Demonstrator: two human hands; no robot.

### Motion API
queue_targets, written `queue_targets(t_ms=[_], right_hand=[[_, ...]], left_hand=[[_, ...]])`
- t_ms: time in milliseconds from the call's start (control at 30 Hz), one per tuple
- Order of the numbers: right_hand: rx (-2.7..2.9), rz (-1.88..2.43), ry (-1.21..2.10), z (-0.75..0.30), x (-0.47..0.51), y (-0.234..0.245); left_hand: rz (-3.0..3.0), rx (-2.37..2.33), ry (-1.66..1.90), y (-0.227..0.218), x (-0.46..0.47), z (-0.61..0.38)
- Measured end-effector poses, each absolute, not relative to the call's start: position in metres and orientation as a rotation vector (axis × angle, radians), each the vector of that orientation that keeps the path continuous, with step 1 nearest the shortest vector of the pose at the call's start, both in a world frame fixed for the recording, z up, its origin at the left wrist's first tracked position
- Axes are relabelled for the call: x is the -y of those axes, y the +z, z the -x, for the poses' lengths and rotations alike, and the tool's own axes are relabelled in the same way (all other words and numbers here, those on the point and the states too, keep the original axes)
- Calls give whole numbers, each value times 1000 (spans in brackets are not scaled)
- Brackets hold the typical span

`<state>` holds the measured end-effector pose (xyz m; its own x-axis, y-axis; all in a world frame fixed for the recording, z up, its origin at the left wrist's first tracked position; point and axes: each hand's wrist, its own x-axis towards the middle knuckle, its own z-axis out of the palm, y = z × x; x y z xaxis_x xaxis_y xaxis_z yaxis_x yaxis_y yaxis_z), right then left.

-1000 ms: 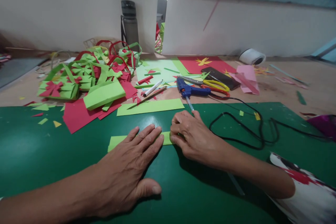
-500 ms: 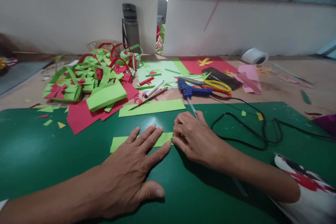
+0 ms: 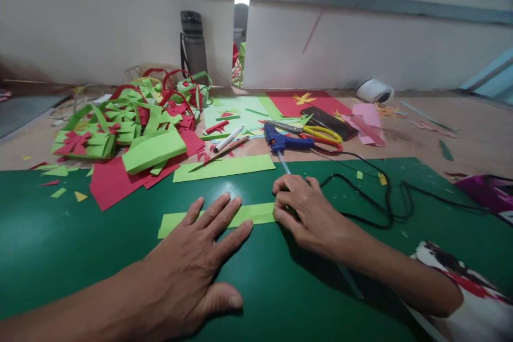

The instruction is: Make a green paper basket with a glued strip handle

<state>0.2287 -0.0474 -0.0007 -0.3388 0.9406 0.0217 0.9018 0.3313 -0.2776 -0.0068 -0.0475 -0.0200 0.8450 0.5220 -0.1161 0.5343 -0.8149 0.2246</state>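
Head view shows a narrow lime-green paper strip (image 3: 258,214) beneath the spread left hand (image 3: 194,262), right hand (image 3: 306,214) curled, grip hidden.

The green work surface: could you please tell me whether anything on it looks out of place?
Nothing looks spilled, but small paper scraps lie strewn near its far left edge, and the black cable of the blue glue gun sprawls across the right side in loose loops, which looks untidy.
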Motion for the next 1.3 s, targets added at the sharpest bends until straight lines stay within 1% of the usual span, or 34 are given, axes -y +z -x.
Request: queue_targets(t_ms=[233, 667, 733, 800, 900, 967, 1100, 1300], right_hand=[[2409, 1740, 307, -237, 47, 0], [2479, 1734, 228, -238, 47, 1], [2500, 1717, 134, -238, 49, 0], [2544, 1640, -54, -237, 53, -2], [2651, 1401, -372, -234, 60, -6], [2747, 1224, -490, -233, 64, -7], [2894, 1045, -550, -234, 68, -8], [2853, 1033, -659, -252, 70, -5]], left_hand=[[-2756, -788, -96, -7, 49, 2], [-2695, -887, -109, -4, 52, -6], [-2700, -885, -134, -5, 52, -6], [-2706, -877, -151, -6, 52, -7], [-2711, -858, -161, -7, 51, -7], [-2708, -852, -169, -8, 50, -7], [-2703, -874, -181, -9, 50, -5], [-2710, -869, -185, -11, 51, -3]])
